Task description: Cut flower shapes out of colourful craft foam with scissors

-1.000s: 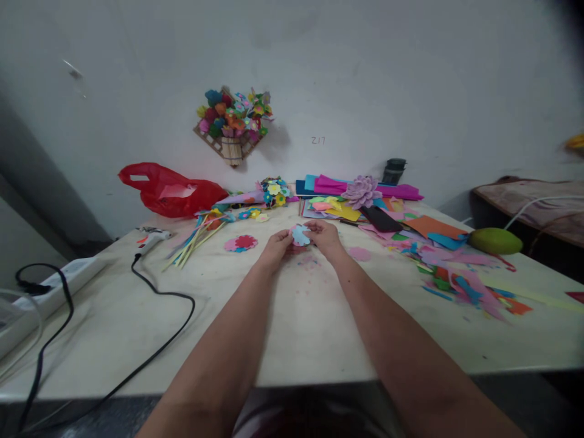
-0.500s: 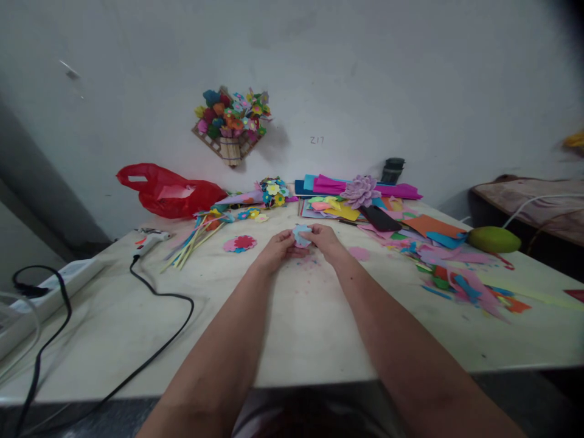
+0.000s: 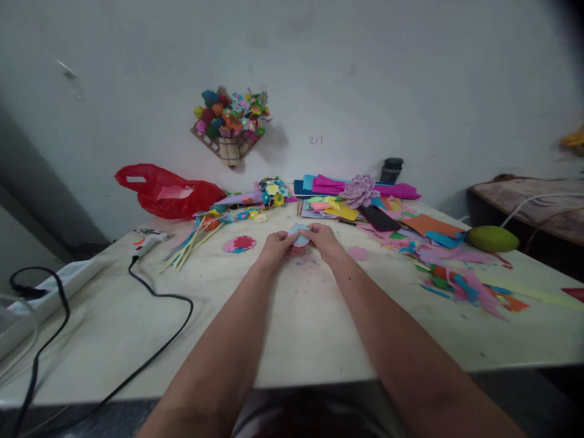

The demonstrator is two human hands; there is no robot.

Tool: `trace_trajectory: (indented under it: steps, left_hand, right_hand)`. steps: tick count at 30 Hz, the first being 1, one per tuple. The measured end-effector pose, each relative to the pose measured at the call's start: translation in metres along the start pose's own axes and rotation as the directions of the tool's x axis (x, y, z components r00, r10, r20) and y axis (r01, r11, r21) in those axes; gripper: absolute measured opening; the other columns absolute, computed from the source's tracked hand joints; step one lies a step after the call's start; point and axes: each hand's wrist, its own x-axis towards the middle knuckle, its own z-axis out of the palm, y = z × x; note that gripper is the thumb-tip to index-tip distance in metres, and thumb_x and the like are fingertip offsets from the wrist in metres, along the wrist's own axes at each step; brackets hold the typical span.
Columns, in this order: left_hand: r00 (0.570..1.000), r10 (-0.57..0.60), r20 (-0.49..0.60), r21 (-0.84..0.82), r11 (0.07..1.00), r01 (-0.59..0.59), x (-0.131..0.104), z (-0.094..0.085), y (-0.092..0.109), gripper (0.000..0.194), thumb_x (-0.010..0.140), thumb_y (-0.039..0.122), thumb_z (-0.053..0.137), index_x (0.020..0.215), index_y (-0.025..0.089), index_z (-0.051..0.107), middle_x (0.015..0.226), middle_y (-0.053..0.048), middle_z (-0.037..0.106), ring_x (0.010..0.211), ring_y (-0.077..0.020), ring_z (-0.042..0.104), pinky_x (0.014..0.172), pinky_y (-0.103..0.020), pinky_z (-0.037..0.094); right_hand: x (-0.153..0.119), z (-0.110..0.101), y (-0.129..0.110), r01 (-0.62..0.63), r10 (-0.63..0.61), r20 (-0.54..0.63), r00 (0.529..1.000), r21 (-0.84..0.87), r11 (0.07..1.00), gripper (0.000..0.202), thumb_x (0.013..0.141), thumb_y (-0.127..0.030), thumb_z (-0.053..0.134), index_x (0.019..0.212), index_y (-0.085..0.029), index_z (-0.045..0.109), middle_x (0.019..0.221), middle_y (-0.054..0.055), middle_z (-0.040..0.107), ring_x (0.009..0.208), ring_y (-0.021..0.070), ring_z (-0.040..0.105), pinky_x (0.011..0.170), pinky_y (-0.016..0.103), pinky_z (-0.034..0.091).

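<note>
Between my two hands is a light-blue flower-shaped cutout, with a bit of pink showing at its lower edge. My left hand pinches its left side, and my right hand pinches its right side with the thumb on top. Small pink and blue scraps lie on the table just below the hands. To the left rest red, pink and blue scalloped cutouts, overlapping. A pink scalloped cutout lies flat near my right wrist.
A glue gun with a black cord lies left, near a white power strip. Thin sticks and a red plastic bag are behind. Coloured sheets and scraps, a black phone and a green fruit occupy the right.
The fingers have shifted on the light-blue cutout, both thumbs now meeting near its top face, and it has tilted slightly. The rest of the table is unchanged.
</note>
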Motion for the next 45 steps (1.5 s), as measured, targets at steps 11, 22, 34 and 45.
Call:
trace_trajectory:
  steps: [11,22,34,45]
  left_hand:
    - [1.000,-0.018,-0.019,0.043,0.999,0.019,-0.0001,-0.0006,0.0027,0.024,0.075,0.028,0.075,0.071,0.016,0.055,0.060,-0.003,0.067,0.056,-0.0177,0.068,0.060,-0.027,0.054]
    - [1.000,-0.020,-0.013,0.039,0.999,0.021,-0.0008,-0.0017,0.0021,0.024,0.077,0.031,0.074,0.072,0.015,0.058,0.065,-0.005,0.069,0.059,-0.0188,0.070,0.062,-0.028,0.054]
    - [0.998,-0.020,-0.058,0.076,0.997,0.024,-0.0005,-0.0027,0.0038,0.024,0.078,0.030,0.073,0.068,0.016,0.056,0.056,-0.003,0.065,0.052,-0.0178,0.067,0.056,-0.026,0.052]
    - [0.999,0.011,-0.053,0.144,0.990,-0.003,-0.0021,-0.0038,0.0035,0.025,0.079,0.033,0.071,0.067,0.017,0.056,0.059,-0.003,0.067,0.054,-0.0166,0.067,0.058,-0.025,0.051]
  right_hand:
    - [0.0016,-0.0041,0.0040,0.000,0.001,0.008,1.000,-0.060,0.998,0.038,0.055,-0.049,0.078,0.056,-0.017,0.057,0.051,-0.003,0.052,0.048,0.0093,0.043,0.048,0.025,0.034]
    - [-0.0010,-0.0013,0.0009,-0.014,0.013,-0.029,0.999,-0.059,0.998,0.036,0.055,-0.045,0.079,0.054,-0.017,0.057,0.049,-0.003,0.052,0.046,0.0091,0.041,0.049,0.025,0.032]
    - [-0.0021,-0.0047,-0.0052,-0.149,0.149,0.003,0.989,0.060,0.987,0.050,0.079,-0.063,0.058,0.064,-0.016,0.064,0.058,0.005,0.063,0.053,0.0140,0.054,0.047,0.024,0.037]
    - [-0.0041,-0.0050,-0.0031,-0.044,0.048,0.048,0.998,-0.088,0.995,0.036,0.056,-0.042,0.080,0.052,-0.017,0.055,0.047,-0.004,0.050,0.044,0.0088,0.041,0.045,0.023,0.032]
